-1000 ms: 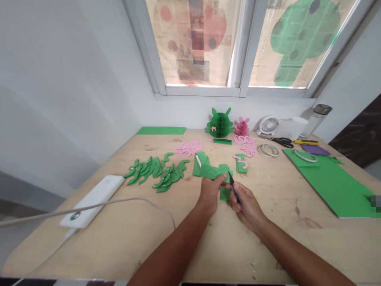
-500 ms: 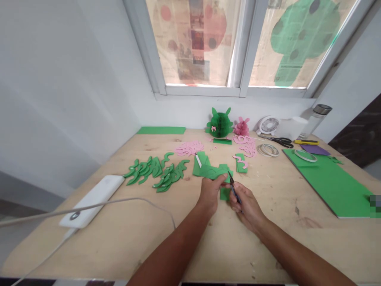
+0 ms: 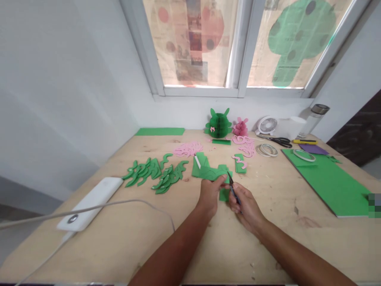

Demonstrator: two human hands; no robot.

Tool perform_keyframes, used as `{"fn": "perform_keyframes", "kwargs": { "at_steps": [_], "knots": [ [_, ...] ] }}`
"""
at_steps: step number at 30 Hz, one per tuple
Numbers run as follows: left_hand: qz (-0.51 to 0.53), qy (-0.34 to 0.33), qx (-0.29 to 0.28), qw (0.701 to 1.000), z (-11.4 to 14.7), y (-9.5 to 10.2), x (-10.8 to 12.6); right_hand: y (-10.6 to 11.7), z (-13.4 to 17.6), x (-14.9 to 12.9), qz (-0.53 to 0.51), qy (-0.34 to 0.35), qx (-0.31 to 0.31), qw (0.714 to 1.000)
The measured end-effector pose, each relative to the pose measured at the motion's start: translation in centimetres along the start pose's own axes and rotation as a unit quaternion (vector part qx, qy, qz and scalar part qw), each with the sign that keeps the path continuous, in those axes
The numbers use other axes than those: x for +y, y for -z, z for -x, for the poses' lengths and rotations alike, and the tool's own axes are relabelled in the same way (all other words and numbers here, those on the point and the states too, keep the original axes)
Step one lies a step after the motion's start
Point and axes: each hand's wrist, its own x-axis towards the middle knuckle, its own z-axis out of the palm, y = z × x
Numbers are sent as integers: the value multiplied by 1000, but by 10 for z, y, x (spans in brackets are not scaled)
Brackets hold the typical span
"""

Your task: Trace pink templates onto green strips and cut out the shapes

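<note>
My left hand [image 3: 208, 195] pinches a green paper piece [image 3: 209, 173] with faint curved lines between thumb and fingers. In my right hand [image 3: 247, 204] are small dark scissors [image 3: 234, 191], their blades at the right edge of that paper, close to my left thumb. Whether the blades are apart is too small to tell. Under the hands lies a green scrap [image 3: 224, 194]. A white stick-like piece [image 3: 197, 161] rests on green paper behind the held piece. Right of it, a pink curved cutout [image 3: 239, 162] lies on a green paper stack [image 3: 240, 169].
Curved green cutouts [image 3: 168, 178] and pink cutouts [image 3: 187, 149] lie in piles. A white power bank [image 3: 89, 202] with a cable sits left. Tape rolls [image 3: 268, 150], black-handled scissors [image 3: 279, 142], a yellow cutter [image 3: 304, 141] and green sheets [image 3: 327, 182] are right. A green paper figure [image 3: 219, 125] stands behind.
The camera view has shifted slightly. Both hands keep nearly the same pose, with the scissors still at the right edge of the green paper.
</note>
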Motion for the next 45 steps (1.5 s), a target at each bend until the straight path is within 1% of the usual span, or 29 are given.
{"fn": "perform_keyframes", "kwargs": {
  "at_steps": [13, 21, 25, 29, 38, 45],
  "knots": [
    [4, 0, -15, 1000, -2, 1, 1, 0, 0, 0, 12, 3, 1, 1000],
    [3, -6, -50, 999, -3, 4, 6, 2, -1, 0, 25, 5, 3, 1000],
    [-4, 10, -64, 998, -5, 7, 8, 4, -1, 1, 27, 2, -4, 1000],
    [-17, 27, -63, 998, -7, 10, 10, 4, -2, 1, 35, 5, -4, 999],
    [-22, 30, -68, 997, -9, 12, 11, 2, 0, -2, 47, 4, -2, 999],
    [-33, 28, -59, 997, -10, 13, 10, 5, -2, 0, 53, 4, -1, 999]
  ]
}}
